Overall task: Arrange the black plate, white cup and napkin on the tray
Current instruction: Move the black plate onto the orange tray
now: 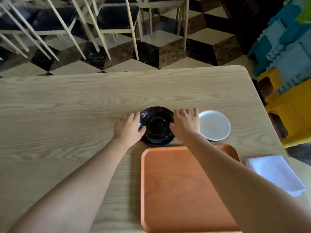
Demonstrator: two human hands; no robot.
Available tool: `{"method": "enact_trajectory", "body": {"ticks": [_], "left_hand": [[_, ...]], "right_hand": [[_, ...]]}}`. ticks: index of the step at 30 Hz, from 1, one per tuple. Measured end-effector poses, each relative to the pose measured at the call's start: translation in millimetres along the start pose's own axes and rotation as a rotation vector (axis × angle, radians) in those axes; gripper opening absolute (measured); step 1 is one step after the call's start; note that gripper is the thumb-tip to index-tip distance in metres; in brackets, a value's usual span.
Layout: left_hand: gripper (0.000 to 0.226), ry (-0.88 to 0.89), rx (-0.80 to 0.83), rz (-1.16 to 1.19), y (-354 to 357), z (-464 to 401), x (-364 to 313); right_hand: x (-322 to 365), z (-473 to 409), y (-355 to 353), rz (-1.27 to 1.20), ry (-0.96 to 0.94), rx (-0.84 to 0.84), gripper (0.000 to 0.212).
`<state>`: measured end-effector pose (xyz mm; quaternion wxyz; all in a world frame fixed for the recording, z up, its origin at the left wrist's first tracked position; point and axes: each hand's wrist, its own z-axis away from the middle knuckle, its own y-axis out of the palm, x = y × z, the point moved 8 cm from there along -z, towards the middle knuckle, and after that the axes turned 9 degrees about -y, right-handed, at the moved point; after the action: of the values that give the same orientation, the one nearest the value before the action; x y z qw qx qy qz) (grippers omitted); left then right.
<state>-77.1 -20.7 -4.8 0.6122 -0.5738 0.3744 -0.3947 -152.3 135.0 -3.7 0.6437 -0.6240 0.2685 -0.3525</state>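
A glossy black plate (157,126) lies on the wooden table just beyond the far edge of the orange tray (176,190). My left hand (128,127) rests on the plate's left rim with the thumb over the edge. On the opposite rim sits my right hand (185,124), fingers spread on the table behind it. A white cup (214,125), seen from above like a bowl, stands right of my right hand. The folded white napkin (276,174) lies on the table to the right of the tray. Nothing lies on the tray.
The light wooden table (67,106) ends close behind the plate and at the right by the napkin. Chairs with pale legs (101,27) stand beyond on a chequered floor. Colourful cushions (289,64) are stacked at the right.
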Motion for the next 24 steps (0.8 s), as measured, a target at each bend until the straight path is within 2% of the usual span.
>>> {"method": "enact_trajectory", "body": {"ticks": [5, 9, 13, 15, 18, 24], "left_hand": [[0.065, -0.022, 0.039, 0.017, 17, -1, 2], [0.065, -0.018, 0.055, 0.099, 21, 0, 3], [0.057, -0.182, 0.178, 0.512, 30, -1, 10], [0.048, -0.207, 0.173, 0.727, 27, 2, 15], [0.054, -0.263, 0.165, 1.022, 20, 15, 26], [0.062, -0.371, 0.227, 1.36, 8, 52, 38]], "right_hand": [[-1, -5, 13, 0.057, -0.009, 0.041, 0.022], [0, -7, 15, 0.035, 0.001, 0.015, 0.017], [2, -6, 12, -0.029, 0.034, -0.012, 0.012], [5, -3, 7, -0.07, 0.04, -0.052, 0.011], [7, 5, -4, -0.188, 0.049, -0.129, 0.018], [8, 35, -37, -0.602, 0.079, -0.293, 0.035]]}}
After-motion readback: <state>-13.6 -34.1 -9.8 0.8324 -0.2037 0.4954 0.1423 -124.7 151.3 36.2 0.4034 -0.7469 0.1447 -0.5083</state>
